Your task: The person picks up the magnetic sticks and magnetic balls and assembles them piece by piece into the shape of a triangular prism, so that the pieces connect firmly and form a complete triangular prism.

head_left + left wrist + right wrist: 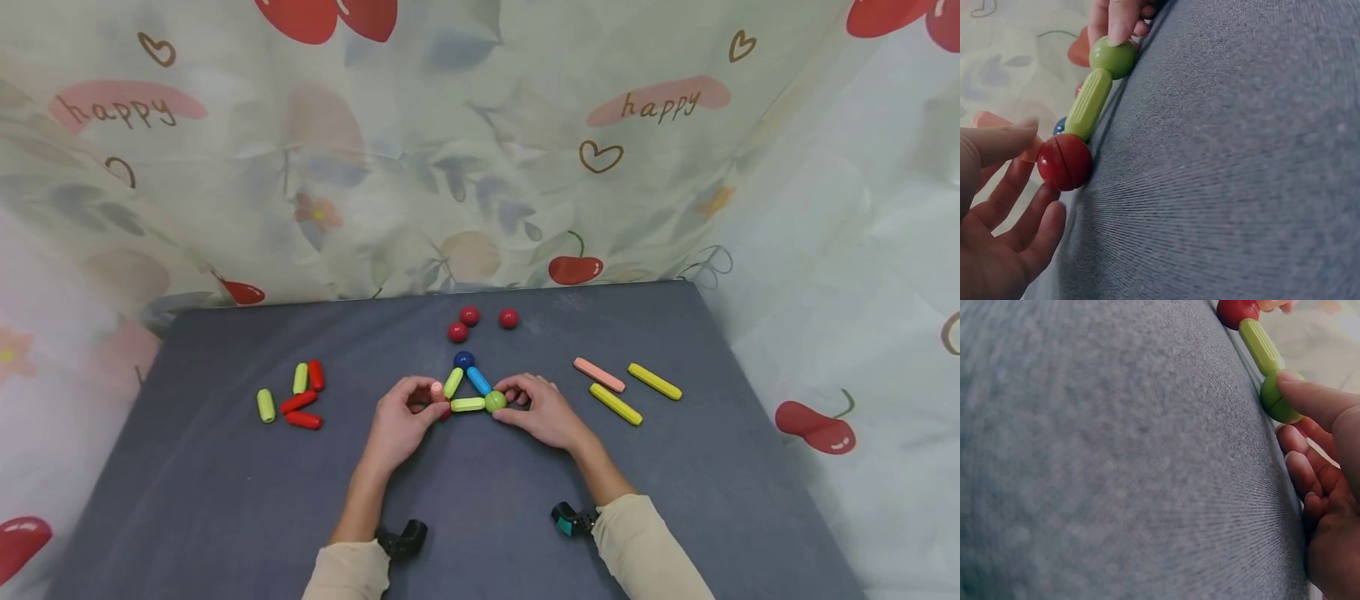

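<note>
A triangle of rods and balls lies on the dark cloth between both hands. Its corners are a dark blue ball [464,360], a green ball [495,402] and a red ball [1065,161]. Two yellow-green rods [468,405] and a blue rod [479,382] form the sides. My left hand [397,421] pinches a salmon-pink rod [437,389] that stands up at the red corner; in the head view the fingers mostly cover that ball. With thumb and fingers, my right hand [547,410] holds the green ball, its thumb [1310,400] lying on top.
Loose red balls [508,318] sit beyond the triangle. To the left are short red rods [303,420] and yellow-green rods [266,406]. Two long yellow rods [655,382] and another salmon-pink rod [599,375] lie right. A patterned curtain [420,167] rises behind the table.
</note>
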{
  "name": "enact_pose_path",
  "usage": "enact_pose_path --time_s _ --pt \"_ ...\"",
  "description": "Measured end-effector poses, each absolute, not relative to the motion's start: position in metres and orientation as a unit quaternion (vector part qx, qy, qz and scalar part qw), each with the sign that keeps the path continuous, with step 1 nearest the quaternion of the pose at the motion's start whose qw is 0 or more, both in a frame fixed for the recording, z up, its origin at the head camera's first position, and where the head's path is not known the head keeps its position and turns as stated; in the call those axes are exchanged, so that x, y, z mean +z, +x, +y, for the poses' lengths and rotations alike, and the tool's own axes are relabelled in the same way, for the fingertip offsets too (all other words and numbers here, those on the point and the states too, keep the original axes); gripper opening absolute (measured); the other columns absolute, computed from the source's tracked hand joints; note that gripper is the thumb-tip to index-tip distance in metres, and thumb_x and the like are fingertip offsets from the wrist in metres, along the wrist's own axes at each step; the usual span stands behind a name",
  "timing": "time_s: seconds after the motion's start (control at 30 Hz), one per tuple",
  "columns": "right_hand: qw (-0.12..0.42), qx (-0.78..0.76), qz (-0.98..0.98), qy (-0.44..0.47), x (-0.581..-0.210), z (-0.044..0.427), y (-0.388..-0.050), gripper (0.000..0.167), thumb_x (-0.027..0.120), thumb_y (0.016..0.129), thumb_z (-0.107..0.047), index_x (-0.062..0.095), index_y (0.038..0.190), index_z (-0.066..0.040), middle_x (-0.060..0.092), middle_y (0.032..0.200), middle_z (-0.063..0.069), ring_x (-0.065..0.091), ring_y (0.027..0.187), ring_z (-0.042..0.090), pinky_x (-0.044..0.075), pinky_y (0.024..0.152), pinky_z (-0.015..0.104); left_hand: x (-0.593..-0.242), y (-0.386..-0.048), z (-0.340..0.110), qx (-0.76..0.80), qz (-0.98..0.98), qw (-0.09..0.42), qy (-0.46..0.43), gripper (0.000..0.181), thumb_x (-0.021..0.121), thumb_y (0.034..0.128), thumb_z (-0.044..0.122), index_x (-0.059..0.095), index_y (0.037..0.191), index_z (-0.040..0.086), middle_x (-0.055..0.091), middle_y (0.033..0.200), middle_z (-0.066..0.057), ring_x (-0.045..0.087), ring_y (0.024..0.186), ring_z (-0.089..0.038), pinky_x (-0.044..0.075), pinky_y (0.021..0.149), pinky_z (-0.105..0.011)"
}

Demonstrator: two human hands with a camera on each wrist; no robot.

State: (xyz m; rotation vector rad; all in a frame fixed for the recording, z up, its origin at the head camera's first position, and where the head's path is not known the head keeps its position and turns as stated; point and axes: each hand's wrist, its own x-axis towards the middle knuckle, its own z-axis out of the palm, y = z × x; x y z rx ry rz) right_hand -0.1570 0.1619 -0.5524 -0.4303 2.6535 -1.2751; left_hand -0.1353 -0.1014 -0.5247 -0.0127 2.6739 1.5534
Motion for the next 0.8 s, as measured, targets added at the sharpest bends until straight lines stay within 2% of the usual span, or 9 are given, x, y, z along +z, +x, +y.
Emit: enact_pose_path --time_s 0.13,0.3,0.4,0.53,0.6,0.67,0.73,0.8 --pt "0.095 -0.428 0.886 -0.150 -0.550 0.161 -0.160 0.034 0.080 0.089 -0.040 0.068 0.119 -0.030 0.064 0.103 -0.009 0.053 0.094 0.013 0.034 0.090 0.033 -0.530 -0.138 -0.102 0.494 0.869 0.033 -0.012 0.038 0.089 0.0784 0.017 0.073 0.112 0.015 0.069 0.110 -0.003 0.068 0.103 -0.018 0.060 0.092 -0.037" --pt "0.135 -0.458 0.872 -0.107 -0.539 0.162 -0.169 0.040 0.075 0.092 -0.042 0.066 0.126 -0.024 0.065 0.110 0.000 0.057 0.093 0.016 0.044 0.084 0.031 -0.534 -0.142 -0.102 0.501 0.863 0.046 -0.035 0.040 0.092 0.0742 0.018 0.075 0.110 0.014 0.073 0.108 -0.005 0.072 0.098 -0.019 0.061 0.089 -0.037" --pt "0.105 -0.448 0.885 -0.072 -0.530 0.158 -0.183 0.051 0.072 0.095 -0.041 0.059 0.138 -0.018 0.061 0.124 0.007 0.060 0.094 0.020 0.051 0.083 0.033 -0.534 -0.144 -0.102 0.503 0.861 0.052 -0.043 0.041 0.093 0.0728 0.018 0.075 0.110 0.014 0.075 0.106 -0.006 0.074 0.094 -0.018 0.061 0.087 -0.037" --pt "0.040 -0.383 0.921 -0.063 -0.527 0.148 -0.214 0.071 0.070 0.097 -0.030 0.036 0.157 -0.016 0.041 0.148 0.014 0.062 0.096 0.024 0.054 0.089 0.040 -0.535 -0.144 -0.101 0.507 0.858 0.056 -0.055 0.042 0.093 0.0729 0.021 0.075 0.110 0.015 0.076 0.104 -0.005 0.074 0.093 -0.016 0.061 0.087 -0.036" --pt "0.029 -0.353 0.932 -0.072 -0.528 0.144 -0.229 0.078 0.070 0.097 -0.023 0.027 0.162 -0.017 0.032 0.157 0.015 0.063 0.107 0.028 0.054 0.097 0.046 -0.536 -0.143 -0.100 0.512 0.855 0.057 -0.063 0.042 0.093 0.0730 0.021 0.075 0.110 0.015 0.076 0.105 -0.006 0.074 0.093 -0.016 0.061 0.087 -0.036" --pt "0.029 -0.334 0.938 -0.081 -0.530 0.141 -0.240 0.077 0.068 0.098 -0.019 0.026 0.162 -0.018 0.031 0.159 0.014 0.061 0.121 0.031 0.050 0.105 0.050 -0.536 -0.142 -0.100 0.516 0.852 0.051 -0.069 0.042 0.094 0.0725 0.021 0.075 0.109 0.014 0.076 0.104 -0.006 0.074 0.093 -0.017 0.061 0.087 -0.037" --pt "0.033 -0.317 0.944 -0.087 -0.531 0.139 -0.246 0.068 0.067 0.099 -0.017 0.035 0.159 -0.015 0.036 0.156 0.015 0.055 0.132 0.033 0.046 0.111 0.052 -0.536 -0.141 -0.100 0.519 0.850 0.046 -0.071 0.042 0.094 0.0722 0.020 0.075 0.109 0.014 0.076 0.105 -0.007 0.074 0.093 -0.017 0.061 0.087 -0.037" --pt "0.034 -0.303 0.949 -0.083 -0.533 0.137 -0.246 0.056 0.065 0.100 -0.019 0.046 0.153 -0.012 0.042 0.149 0.016 0.053 0.134 0.033 0.045 0.112 0.051 -0.537 -0.141 -0.100 0.521 0.850 0.045 -0.070 0.042 0.094 0.0720 0.020 0.075 0.109 0.013 0.076 0.105 -0.008 0.074 0.093 -0.018 0.061 0.087 -0.037"
